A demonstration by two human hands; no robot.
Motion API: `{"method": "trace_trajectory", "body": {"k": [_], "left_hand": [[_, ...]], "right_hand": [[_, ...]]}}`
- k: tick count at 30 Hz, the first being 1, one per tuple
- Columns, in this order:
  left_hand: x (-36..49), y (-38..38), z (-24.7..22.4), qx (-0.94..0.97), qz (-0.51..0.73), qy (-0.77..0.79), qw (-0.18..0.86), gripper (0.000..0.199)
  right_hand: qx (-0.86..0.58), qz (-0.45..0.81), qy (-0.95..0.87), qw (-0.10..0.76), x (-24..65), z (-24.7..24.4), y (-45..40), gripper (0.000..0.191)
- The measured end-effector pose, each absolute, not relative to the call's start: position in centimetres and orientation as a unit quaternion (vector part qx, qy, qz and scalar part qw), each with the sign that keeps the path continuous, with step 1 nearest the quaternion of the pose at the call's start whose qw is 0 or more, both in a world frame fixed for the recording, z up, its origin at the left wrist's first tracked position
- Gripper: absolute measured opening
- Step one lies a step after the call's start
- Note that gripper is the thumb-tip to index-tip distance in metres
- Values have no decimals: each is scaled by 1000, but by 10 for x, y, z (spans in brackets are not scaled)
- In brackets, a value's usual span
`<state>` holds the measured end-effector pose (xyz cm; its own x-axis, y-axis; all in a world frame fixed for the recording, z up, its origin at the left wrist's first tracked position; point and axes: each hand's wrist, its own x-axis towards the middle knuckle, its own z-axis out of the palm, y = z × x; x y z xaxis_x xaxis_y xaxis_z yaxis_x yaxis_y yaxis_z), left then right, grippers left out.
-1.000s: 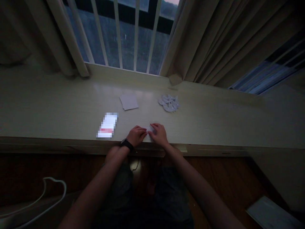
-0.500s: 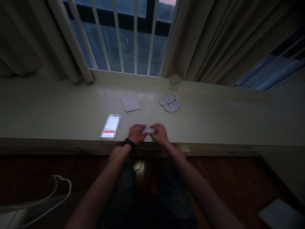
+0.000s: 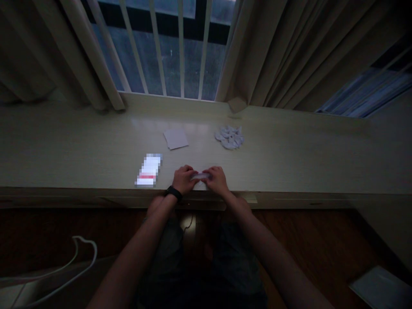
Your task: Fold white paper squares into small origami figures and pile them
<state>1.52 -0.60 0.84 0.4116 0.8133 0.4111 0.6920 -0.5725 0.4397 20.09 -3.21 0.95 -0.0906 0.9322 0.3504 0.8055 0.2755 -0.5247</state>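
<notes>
A narrow strip of white paper (image 3: 201, 175) is held between my two hands just inside the front edge of the pale tabletop. My left hand (image 3: 184, 180), with a dark band at the wrist, pinches its left end. Its right end is gripped by the fingers of my right hand (image 3: 215, 179). Beyond my left hand lies a small stack of white square paper (image 3: 176, 139). A cluster of crumpled or folded white paper pieces (image 3: 229, 137) rests beyond my right hand.
A lit phone (image 3: 149, 170), blurred out, lies left of my left hand. A small pale block (image 3: 237, 104) stands by the curtain (image 3: 264, 56) at the back. Below on the left hangs a white cable (image 3: 93, 253), and a flat pale object (image 3: 381, 285) lies at the lower right.
The paper between my hands looks narrower and more folded than before. Both hands keep nearly the same place and stay pinched on it.
</notes>
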Motion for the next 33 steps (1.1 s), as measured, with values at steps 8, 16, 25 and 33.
{"method": "trace_trajectory", "body": {"k": [8,16,25,33], "left_hand": [[15,-8,9,843,287,443,102,26],[14,-8,3,847,296,430,104,23],[15,-10,4,855,283,426,82,19],[16,-16,7,869,258,421,39,17]], "right_hand": [[-568,83,-752,323,205,3,-36,20],[-554,65,-773,303,204,-1,-41,19],[-548,54,-783,290,205,0,-41,20],[-549,56,-789,271,205,1,-41,19]]}}
